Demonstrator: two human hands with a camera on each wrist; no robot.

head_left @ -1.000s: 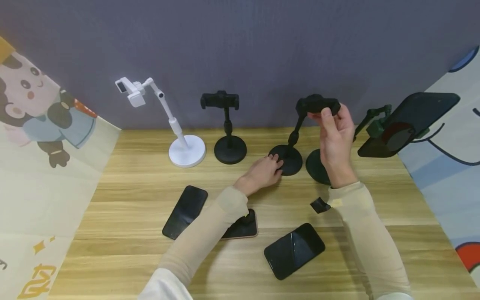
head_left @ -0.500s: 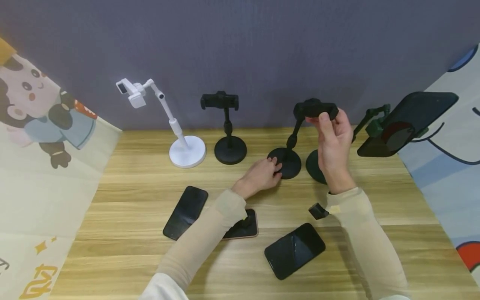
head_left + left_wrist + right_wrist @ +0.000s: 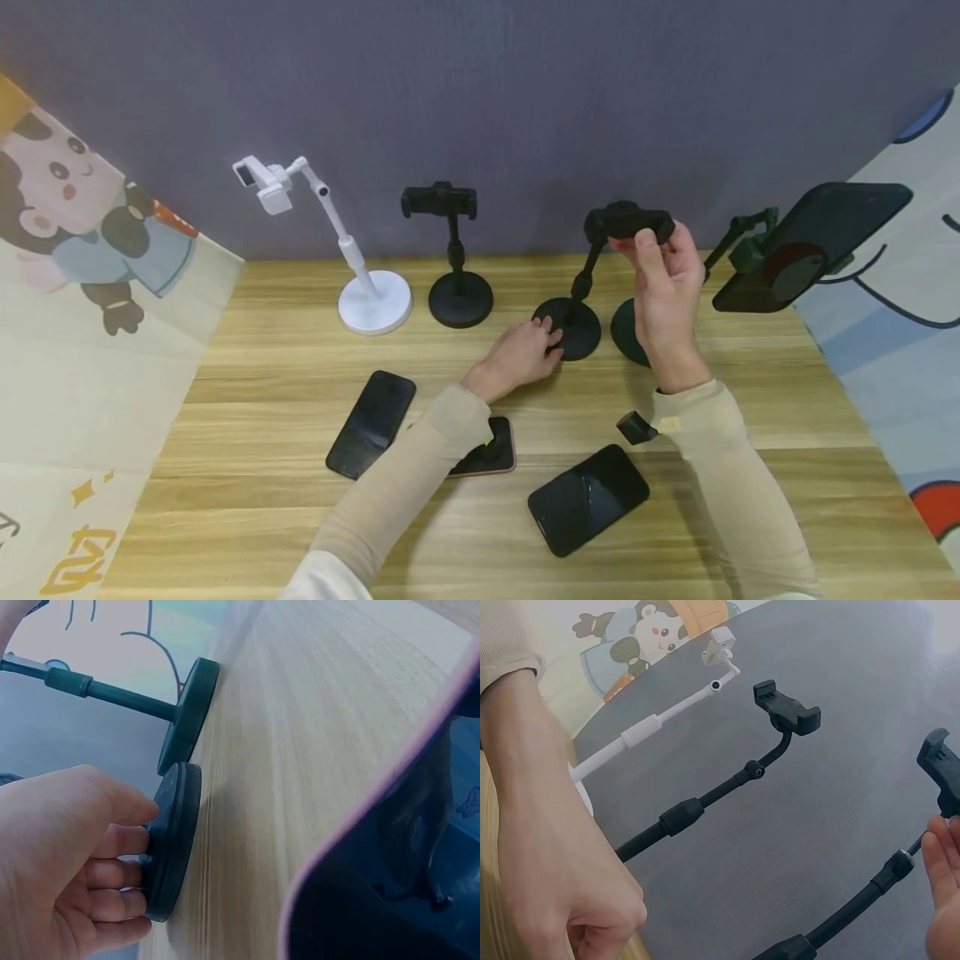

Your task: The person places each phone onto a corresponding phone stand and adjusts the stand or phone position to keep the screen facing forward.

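Observation:
In the head view a black phone stand point(image 3: 581, 285) stands between both hands. My left hand point(image 3: 517, 357) is at its round base point(image 3: 579, 335), with bent fingers and thumb touching the top and rim, as the left wrist view shows from the side. My right hand point(image 3: 663, 300) grips the stand's phone clamp point(image 3: 626, 222), thumb in front and fingers partly hidden behind it. That clamp point(image 3: 937, 769) also appears at the edge of the right wrist view, with no phone in it. A dark green stand point(image 3: 746, 242) to the right carries a phone point(image 3: 817, 242).
A white phone stand point(image 3: 375, 302) and another black phone stand point(image 3: 461, 300) stand farther left by the grey wall. Three phones lie on the wooden table: one at left point(image 3: 371, 425), one partly under the left forearm point(image 3: 495, 454), one point(image 3: 588, 500) in front.
The gripped black stand has shifted slightly toward me and left, with both hands moving along. Its clamp sits a little lower than before. The other stands and phones stay put.

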